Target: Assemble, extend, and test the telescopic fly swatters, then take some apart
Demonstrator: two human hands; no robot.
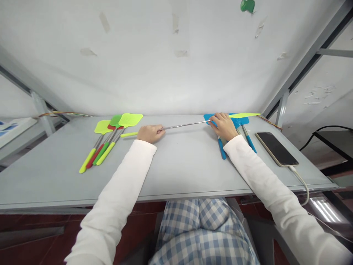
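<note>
Between my hands a yellow-green fly swatter is stretched out sideways, its thin metal rod extended. My left hand is closed round the rod near the handle, whose yellow-green end pokes out to the left. My right hand grips the other end by the swatter's head, which shows edge-on to the right. Under and around the right hand lie blue fly swatters, partly hidden by the hand and sleeve. Left of my left hand, yellow-green, green and red fly swatters lie overlapping in a fanned group.
A phone with a white charging cable lies at the right of the grey table. A white wall rises behind the table. Metal frame posts stand at both sides, with thin wires near the back corners.
</note>
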